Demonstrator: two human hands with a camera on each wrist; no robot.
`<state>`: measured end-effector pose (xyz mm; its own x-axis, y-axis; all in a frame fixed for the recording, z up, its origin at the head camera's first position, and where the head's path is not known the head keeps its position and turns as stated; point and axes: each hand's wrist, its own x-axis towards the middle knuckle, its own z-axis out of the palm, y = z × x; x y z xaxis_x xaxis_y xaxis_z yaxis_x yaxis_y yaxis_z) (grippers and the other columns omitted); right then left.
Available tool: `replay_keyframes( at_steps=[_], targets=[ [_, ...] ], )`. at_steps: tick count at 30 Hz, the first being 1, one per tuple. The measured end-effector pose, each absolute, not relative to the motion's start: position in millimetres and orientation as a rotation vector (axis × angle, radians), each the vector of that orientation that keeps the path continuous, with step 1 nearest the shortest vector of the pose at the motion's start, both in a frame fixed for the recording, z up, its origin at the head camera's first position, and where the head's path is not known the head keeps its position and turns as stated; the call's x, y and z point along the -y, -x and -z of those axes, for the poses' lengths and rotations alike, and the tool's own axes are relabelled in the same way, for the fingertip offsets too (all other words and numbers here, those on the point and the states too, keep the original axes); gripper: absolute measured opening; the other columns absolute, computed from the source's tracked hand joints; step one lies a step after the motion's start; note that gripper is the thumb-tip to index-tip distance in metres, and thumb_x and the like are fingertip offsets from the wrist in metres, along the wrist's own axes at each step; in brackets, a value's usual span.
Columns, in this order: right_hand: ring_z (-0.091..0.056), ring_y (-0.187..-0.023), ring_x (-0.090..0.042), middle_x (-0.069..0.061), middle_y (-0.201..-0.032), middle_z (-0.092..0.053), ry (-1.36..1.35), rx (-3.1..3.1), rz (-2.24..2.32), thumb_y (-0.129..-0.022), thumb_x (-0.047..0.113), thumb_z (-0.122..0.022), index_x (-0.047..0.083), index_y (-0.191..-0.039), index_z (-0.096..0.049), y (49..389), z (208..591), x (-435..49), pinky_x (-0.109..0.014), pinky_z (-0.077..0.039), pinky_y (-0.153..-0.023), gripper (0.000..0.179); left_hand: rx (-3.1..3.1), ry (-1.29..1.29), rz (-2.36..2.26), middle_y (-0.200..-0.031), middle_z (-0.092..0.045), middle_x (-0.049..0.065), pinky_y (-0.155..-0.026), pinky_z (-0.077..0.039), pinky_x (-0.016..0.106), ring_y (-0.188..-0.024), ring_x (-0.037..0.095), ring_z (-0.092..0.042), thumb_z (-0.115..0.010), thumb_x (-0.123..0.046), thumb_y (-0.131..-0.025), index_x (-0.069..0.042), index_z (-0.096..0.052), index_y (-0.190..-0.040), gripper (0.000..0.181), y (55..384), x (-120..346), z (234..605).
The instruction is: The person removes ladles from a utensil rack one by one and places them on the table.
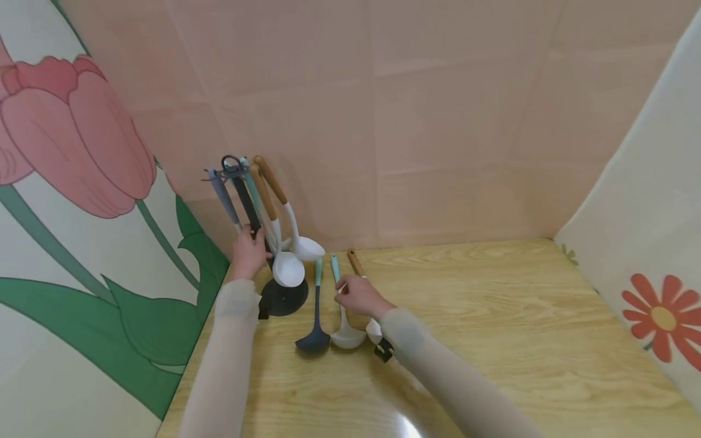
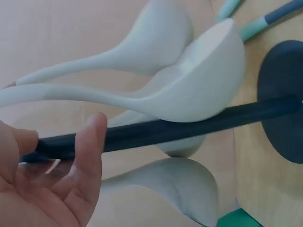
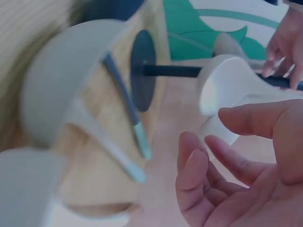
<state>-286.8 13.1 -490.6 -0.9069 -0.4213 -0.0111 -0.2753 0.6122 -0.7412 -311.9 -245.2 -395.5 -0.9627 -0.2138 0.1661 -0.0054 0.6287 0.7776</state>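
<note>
Left hand (image 1: 249, 254) grips the stand (image 1: 285, 299) | right hand (image 1: 364, 297), nearer, hangs empty, digits apart | pale ladle (image 1: 348, 339) right of the stand, beneath that hand, lengthwise front-to-back, handle far

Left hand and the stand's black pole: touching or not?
Touching. The left wrist view shows the left hand holding the black pole, with thumb and fingers curled against it.

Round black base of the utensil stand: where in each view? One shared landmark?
Head: base lower left of centre, below a white ladle.
Left wrist: base at right edge, partly cut off.
Right wrist: base above centre, slightly left.
Shared landmark: left hand on the black pole.
</note>
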Motion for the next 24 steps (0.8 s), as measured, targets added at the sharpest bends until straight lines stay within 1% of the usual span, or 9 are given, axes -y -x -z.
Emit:
replay_keyframes(
  at_steps=[4, 8, 10, 14, 15, 18, 21, 22, 24],
  targets=[
    [-0.065, -0.089, -0.021, -0.010, -0.102, -0.068, 0.684, -2.631, 1.193, -0.094, 0.013, -0.063, 0.002, -0.117, -0.064, 290, 470, 3, -0.034, -0.055, -0.076, 0.026, 2.593, -0.182, 1.214, -0.112, -0.063, 0.028, -0.054, -0.050, 0.026, -0.081, 0.038, -0.072, -0.036, -0.028, -0.110, 0.003, -0.043, -0.138, 0.042, 315, 247, 402],
    [-0.062, -0.111, -0.029, -0.014, -0.119, -0.066, 0.780, -2.611, 1.226, -0.095, 0.011, -0.060, 0.001, -0.129, -0.058, 293, 451, 17, -0.043, -0.052, -0.092, 0.035, 2.597, -0.196, 1.205, -0.112, -0.064, 0.027, -0.055, -0.050, 0.028, -0.081, 0.037, -0.072, -0.036, -0.029, -0.110, 0.002, -0.043, -0.138, 0.043, 316, 246, 401],
    [-0.059, -0.119, -0.032, -0.016, -0.130, -0.061, 0.823, -2.578, 1.264, -0.095, 0.010, -0.060, 0.001, -0.136, -0.053, 295, 445, 23, -0.045, -0.050, -0.097, 0.043, 2.598, -0.199, 1.211, -0.113, -0.064, 0.027, -0.055, -0.050, 0.028, -0.081, 0.038, -0.072, -0.037, -0.030, -0.110, 0.001, -0.044, -0.138, 0.042, 315, 246, 400],
    [-0.055, -0.126, -0.028, -0.013, -0.150, -0.047, 0.868, -2.469, 1.396, -0.095, 0.006, -0.058, 0.006, -0.149, -0.040, 302, 437, 38, -0.039, -0.048, -0.098, 0.057, 2.595, -0.192, 1.217, -0.115, -0.064, 0.028, -0.053, -0.051, 0.028, -0.079, 0.037, -0.071, -0.037, -0.029, -0.110, 0.001, -0.045, -0.136, 0.041, 315, 247, 400],
    [-0.054, -0.125, -0.026, -0.012, -0.153, -0.044, 0.866, -2.443, 1.435, -0.095, 0.005, -0.058, 0.007, -0.151, -0.037, 304, 437, 41, -0.036, -0.048, -0.096, 0.060, 2.597, -0.189, 1.215, -0.115, -0.064, 0.028, -0.053, -0.051, 0.028, -0.079, 0.037, -0.072, -0.037, -0.029, -0.110, 0.001, -0.045, -0.136, 0.041, 315, 248, 401],
    [-0.059, -0.117, -0.032, -0.009, -0.158, -0.037, 0.827, -2.300, 1.592, -0.095, 0.001, -0.058, 0.010, -0.154, -0.032, 309, 436, 50, -0.032, -0.053, -0.082, 0.065, 2.602, -0.179, 1.224, -0.116, -0.063, 0.029, -0.051, -0.052, 0.028, -0.080, 0.039, -0.071, -0.038, -0.028, -0.110, 0.002, -0.044, -0.137, 0.040, 315, 249, 401],
    [-0.063, -0.109, -0.037, -0.009, -0.161, -0.031, 0.777, -2.182, 1.690, -0.096, -0.002, -0.055, 0.011, -0.156, -0.028, 314, 435, 57, -0.032, -0.055, -0.070, 0.067, 2.616, -0.176, 1.220, -0.116, -0.063, 0.030, -0.051, -0.052, 0.029, -0.078, 0.038, -0.072, -0.038, -0.028, -0.110, 0.001, -0.043, -0.138, 0.041, 315, 250, 401],
    [-0.065, -0.107, -0.037, -0.008, -0.162, -0.030, 0.762, -2.147, 1.714, -0.097, -0.003, -0.053, 0.012, -0.157, -0.026, 314, 433, 59, -0.034, -0.056, -0.068, 0.067, 2.617, -0.172, 1.216, -0.116, -0.063, 0.030, -0.051, -0.052, 0.030, -0.076, 0.037, -0.072, -0.038, -0.029, -0.110, 0.001, -0.043, -0.138, 0.041, 315, 250, 401],
    [-0.065, -0.110, -0.033, -0.006, -0.163, -0.028, 0.754, -2.121, 1.732, -0.098, -0.003, -0.052, 0.012, -0.158, -0.023, 316, 431, 63, -0.035, -0.058, -0.070, 0.068, 2.623, -0.164, 1.209, -0.117, -0.063, 0.029, -0.051, -0.052, 0.030, -0.070, 0.030, -0.071, -0.039, -0.029, -0.110, 0.001, -0.043, -0.138, 0.041, 316, 251, 400]
  ],
)
